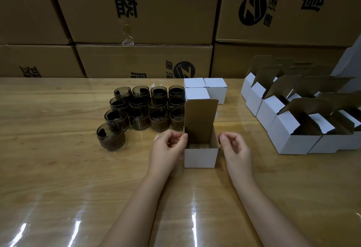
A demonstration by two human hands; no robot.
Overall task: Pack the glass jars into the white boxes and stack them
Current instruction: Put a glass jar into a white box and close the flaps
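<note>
Here the box [201, 157] stands open on the desk [58, 168] between both hands, lid flap [201, 119] upright, with something brown low inside, probably a jar. The left hand [168, 147] pinches the box's left rim with curled fingers. The right hand [234, 147] curls just beside the right wall; whether it grips, I cannot tell. Best to fold both sides inward evenly, then tuck the lid flap squarely.

Seen from my station: the open white box [201, 158] shows only a dim brown shape inside, which I cannot identify; its raised lid [201, 117] hides part of the closed boxes [214, 88] and the rightmost jars [176, 117]; the row of open boxes [293, 143] runs off the right edge
</note>
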